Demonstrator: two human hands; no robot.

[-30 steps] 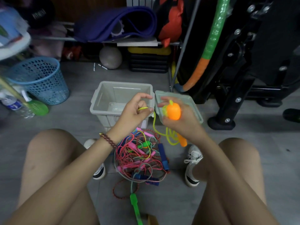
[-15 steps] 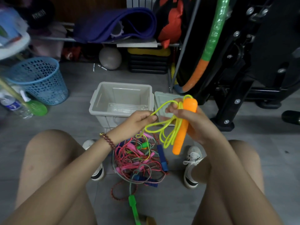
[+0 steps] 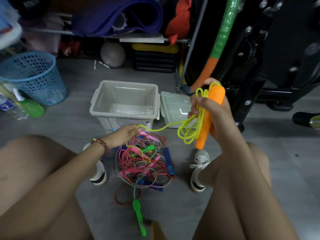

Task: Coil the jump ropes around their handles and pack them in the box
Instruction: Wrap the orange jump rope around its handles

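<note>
My right hand (image 3: 213, 112): fingers curled round orange handle (image 3: 203, 134), yellow rope (image 3: 156, 129) loops bunched against it. My left hand (image 3: 122, 135): fingers pinch same rope. Tangled rope pile (image 3: 143, 163) just below; box (image 3: 121, 115) beyond, open.

Two hands are out: the left hand (image 3: 121, 135) and the right hand (image 3: 213, 110). I count one orange handle (image 3: 203, 134) and one yellow-green rope (image 3: 187, 132). There's one grey box (image 3: 97, 101) and one lid (image 3: 173, 108). The tangled pile (image 3: 145, 163) is one heap, and I can't count its ropes. Two green handles show: the short green handle (image 3: 148, 148) and the long green handle (image 3: 138, 215). Two shoes, the left shoe (image 3: 98, 172) and the right shoe (image 3: 199, 170). One bracelet (image 3: 102, 144), one blue basket (image 3: 34, 80), one grey ball (image 3: 112, 54), one purple mat (image 3: 117, 16).
</note>
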